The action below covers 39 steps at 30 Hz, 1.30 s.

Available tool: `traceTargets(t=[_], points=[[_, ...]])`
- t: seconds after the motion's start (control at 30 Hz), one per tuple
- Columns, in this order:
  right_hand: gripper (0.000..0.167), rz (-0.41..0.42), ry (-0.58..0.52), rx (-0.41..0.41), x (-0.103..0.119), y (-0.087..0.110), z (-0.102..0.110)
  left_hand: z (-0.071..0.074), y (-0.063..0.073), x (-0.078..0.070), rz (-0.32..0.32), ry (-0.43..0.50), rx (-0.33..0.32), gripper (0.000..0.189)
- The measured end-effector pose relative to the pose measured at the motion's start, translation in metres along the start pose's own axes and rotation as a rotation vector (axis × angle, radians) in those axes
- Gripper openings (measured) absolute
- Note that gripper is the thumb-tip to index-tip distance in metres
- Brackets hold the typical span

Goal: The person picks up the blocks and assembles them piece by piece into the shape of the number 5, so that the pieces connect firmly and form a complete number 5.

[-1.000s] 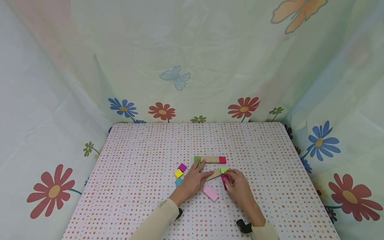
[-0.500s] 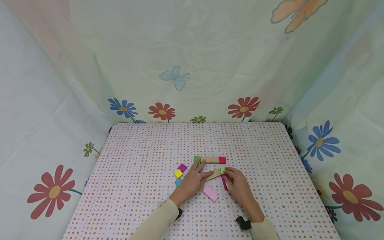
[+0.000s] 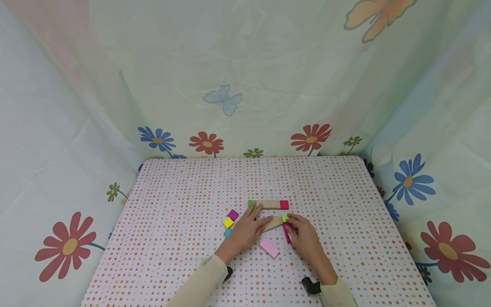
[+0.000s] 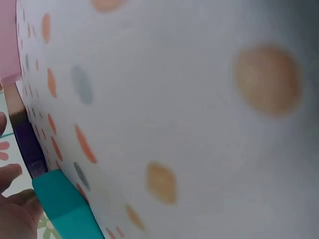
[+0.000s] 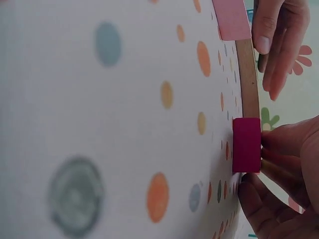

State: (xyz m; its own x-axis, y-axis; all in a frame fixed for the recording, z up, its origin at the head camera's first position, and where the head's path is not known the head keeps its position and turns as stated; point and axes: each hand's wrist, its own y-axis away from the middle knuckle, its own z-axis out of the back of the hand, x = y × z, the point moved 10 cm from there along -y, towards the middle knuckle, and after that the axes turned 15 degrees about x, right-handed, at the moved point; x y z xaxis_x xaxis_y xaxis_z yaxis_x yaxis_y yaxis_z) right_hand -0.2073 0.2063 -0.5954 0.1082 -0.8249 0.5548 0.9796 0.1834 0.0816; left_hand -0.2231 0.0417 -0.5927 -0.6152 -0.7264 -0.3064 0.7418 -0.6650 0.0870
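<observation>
My left hand point(image 3: 245, 232) lies over the middle of the table with its fingers fairly straight. Its fingertips touch the green block point(image 3: 252, 203), and its thumb reaches onto a plain wooden block point(image 3: 274, 222). With thumb and fingers, my right hand point(image 3: 308, 239) grips a magenta block point(image 3: 286, 234), whose end faces the right wrist view point(image 5: 247, 145). A light green block point(image 3: 284, 218) sits at the right end of that wooden block, by the right fingertips. Behind them, another plain wooden block point(image 3: 268, 204) lies between the green block and a red block point(image 3: 284, 205).
Purple point(image 3: 232, 214), yellow point(image 3: 228, 222) and blue point(image 3: 228, 233) blocks lie left of the left hand. A pink block point(image 3: 269, 247) lies between the wrists. The dotted table point(image 3: 172, 238) meets a flowered curtain point(image 3: 245, 76) at its far edge.
The right hand has shifted slightly, and less of the magenta and light green blocks shows than one second ago. The left hand stays almost in place.
</observation>
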Motion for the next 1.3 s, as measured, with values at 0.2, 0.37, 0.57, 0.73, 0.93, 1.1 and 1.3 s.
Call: traceTargets(t=[0.2,0.37,0.57,0.73,0.93,1.1,1.3], points=[[0.027,0.013,-0.004,-0.015,0.001,0.001,0.001,0.004,0.004,0.000,-0.020,0.102,-0.003,0.040],[0.026,0.016,0.005,-0.025,0.002,0.001,0.001,0.013,0.016,-0.013,-0.096,0.060,-0.058,0.033],[0.026,0.028,0.005,-0.040,0.004,0.002,0.003,0.022,0.027,-0.032,-0.172,0.042,-0.081,0.024],[0.026,0.023,-0.002,-0.042,0.003,0.002,0.003,0.015,0.031,-0.042,-0.218,0.032,-0.020,0.022],[0.025,0.026,-0.002,-0.051,0.004,0.003,0.004,0.000,0.033,-0.042,-0.204,0.009,0.059,0.021],[0.026,0.018,-0.018,-0.037,0.003,0.003,0.003,-0.002,0.036,-0.043,-0.200,0.011,0.061,0.021],[0.025,0.008,-0.009,-0.038,0.002,0.002,0.003,-0.004,0.037,-0.043,-0.185,-0.011,0.066,0.021]])
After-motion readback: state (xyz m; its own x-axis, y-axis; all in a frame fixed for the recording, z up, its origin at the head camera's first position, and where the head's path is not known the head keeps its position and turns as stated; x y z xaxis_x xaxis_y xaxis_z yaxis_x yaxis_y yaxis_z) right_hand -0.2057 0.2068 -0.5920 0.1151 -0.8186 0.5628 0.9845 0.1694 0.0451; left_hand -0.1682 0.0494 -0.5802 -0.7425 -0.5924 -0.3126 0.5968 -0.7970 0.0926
